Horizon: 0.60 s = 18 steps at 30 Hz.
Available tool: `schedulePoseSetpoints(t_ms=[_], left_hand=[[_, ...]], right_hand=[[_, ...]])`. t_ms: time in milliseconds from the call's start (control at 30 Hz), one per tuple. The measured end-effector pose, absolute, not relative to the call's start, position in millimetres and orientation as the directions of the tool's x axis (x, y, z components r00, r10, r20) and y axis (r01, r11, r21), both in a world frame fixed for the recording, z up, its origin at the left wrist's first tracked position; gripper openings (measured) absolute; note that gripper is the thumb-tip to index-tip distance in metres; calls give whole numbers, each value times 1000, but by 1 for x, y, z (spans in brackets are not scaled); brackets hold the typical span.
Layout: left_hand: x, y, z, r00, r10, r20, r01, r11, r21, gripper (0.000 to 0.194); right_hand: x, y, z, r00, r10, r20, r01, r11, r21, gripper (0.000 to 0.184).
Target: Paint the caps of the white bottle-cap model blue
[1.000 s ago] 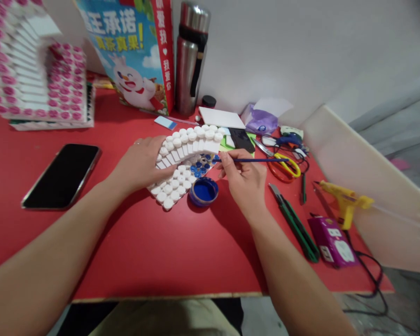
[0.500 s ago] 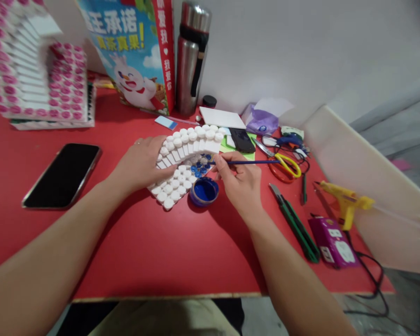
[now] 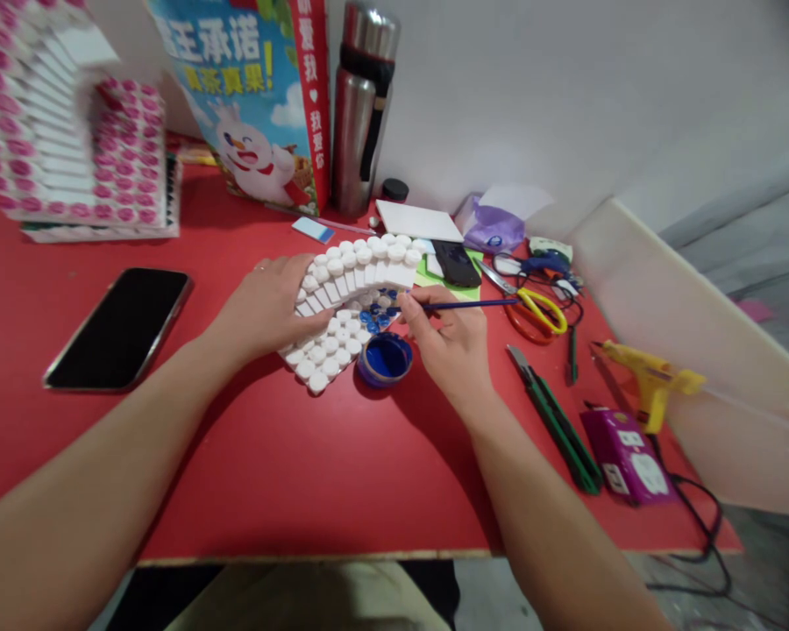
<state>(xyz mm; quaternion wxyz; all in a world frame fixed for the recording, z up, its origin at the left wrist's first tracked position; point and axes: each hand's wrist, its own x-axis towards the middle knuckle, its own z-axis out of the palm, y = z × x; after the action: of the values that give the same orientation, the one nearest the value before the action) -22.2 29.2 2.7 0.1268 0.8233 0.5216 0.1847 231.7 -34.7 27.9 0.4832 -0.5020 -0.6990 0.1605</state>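
Note:
On the red table lies a white curved model (image 3: 332, 346) covered in round white pieces, with a stepped strip along its arc. Several of its round pieces are painted blue. My left hand (image 3: 266, 302) grips the model's left end, thumb over the near side and fingers behind it. Between thumb and fingers, my right hand (image 3: 451, 342) pinches a thin blue paintbrush (image 3: 470, 304). The brush tip is at the blue pieces, though the fingers partly hide that spot. Just in front of the model stands a small open pot of blue paint (image 3: 385, 359).
A black phone (image 3: 122, 329) lies at left, behind it a pink-and-white model (image 3: 72, 131). A steel flask (image 3: 363, 114) and a printed bag (image 3: 250, 105) stand at the back. Scissors (image 3: 539, 311), a green utility knife (image 3: 556, 425), a purple box (image 3: 626, 456) and a yellow glue gun (image 3: 650, 377) lie at right.
The brush and my right hand have shifted very slightly at the blue pieces. My left hand keeps its hold on the model.

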Motion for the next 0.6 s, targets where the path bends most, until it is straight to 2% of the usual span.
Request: schedulePoseSetpoints(t_ms=[300, 600], left_hand=[[-21, 28, 2, 376, 905, 198, 824, -425, 376, 64], [-22, 30, 3, 392, 904, 168, 828, -427, 363, 71]], right_hand=[[231, -37, 30, -16, 854, 520, 568, 436, -698, 24], [231, -37, 30, -17, 858, 513, 568, 431, -701, 24]])
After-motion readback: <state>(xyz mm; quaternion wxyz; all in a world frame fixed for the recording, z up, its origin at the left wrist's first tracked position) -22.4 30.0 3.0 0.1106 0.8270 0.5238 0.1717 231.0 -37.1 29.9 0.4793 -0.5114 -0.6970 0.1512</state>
